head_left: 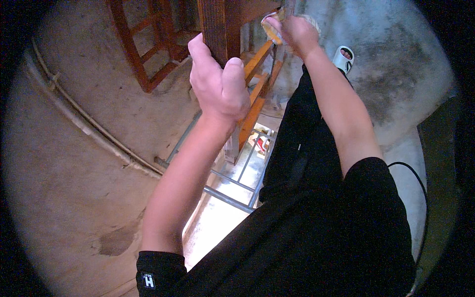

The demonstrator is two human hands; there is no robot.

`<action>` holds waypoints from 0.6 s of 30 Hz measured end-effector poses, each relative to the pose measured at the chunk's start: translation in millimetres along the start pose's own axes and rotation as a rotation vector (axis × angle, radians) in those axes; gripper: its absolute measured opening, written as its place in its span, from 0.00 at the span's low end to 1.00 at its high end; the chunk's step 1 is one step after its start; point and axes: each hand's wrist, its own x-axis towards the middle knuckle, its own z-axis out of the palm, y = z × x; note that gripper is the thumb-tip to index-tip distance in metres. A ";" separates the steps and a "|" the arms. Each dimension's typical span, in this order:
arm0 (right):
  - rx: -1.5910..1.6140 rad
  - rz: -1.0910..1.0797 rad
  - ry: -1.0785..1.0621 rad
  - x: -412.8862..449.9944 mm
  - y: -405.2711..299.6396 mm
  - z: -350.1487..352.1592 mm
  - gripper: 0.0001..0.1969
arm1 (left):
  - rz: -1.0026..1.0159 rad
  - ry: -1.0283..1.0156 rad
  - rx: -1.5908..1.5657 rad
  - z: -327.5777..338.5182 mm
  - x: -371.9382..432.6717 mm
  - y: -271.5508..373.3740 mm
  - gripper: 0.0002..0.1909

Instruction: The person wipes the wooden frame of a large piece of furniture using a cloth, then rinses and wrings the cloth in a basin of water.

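Note:
My left hand (219,83) is wrapped round the lower part of a dark brown wooden post (214,26), the thumb and a finger on its two sides. Up and to the right, my right hand (300,34) holds a round, pale item with a yellow-orange face (274,32), perhaps a roll or a disc; blur hides its exact kind. It is close to the top of an orange-brown wooden bar (258,61). Part of a whitish, rope-like or layered edge shows behind the right hand.
A reddish-brown wooden frame (148,80) stands at upper left. Pipes (89,126) run along the concrete wall on the left. Grey metal rails (230,199) cross a bright opening below. My slipper (343,59) is on the stained floor, and a black cable (417,178) hangs at right.

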 end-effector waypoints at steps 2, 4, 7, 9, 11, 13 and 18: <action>-0.019 -0.013 0.025 21.9 14.8 5.8 0.34 | -0.052 -0.014 -0.035 2.9 -0.1 3.7 0.23; -0.057 0.008 -0.019 23.9 3.8 -8.9 0.29 | -0.091 0.003 -0.062 1.0 -2.1 1.4 0.23; -0.037 0.070 -0.013 32.3 4.8 -6.6 0.28 | -0.065 -0.009 -0.070 -0.6 -3.5 0.9 0.24; 0.020 0.127 -0.034 26.2 7.8 -3.2 0.27 | -0.044 -0.011 -0.034 -2.7 -5.1 -0.8 0.24; 0.078 0.179 -0.056 23.2 11.1 2.5 0.27 | -0.023 -0.010 0.006 -4.2 -6.3 -1.1 0.24; 0.189 0.250 -0.114 24.4 28.0 17.5 0.28 | -0.042 0.003 -0.031 -2.0 -7.0 0.8 0.25; 0.200 0.162 -0.195 32.2 136.6 105.9 0.35 | 0.027 -0.050 0.021 -5.4 -2.6 -2.7 0.24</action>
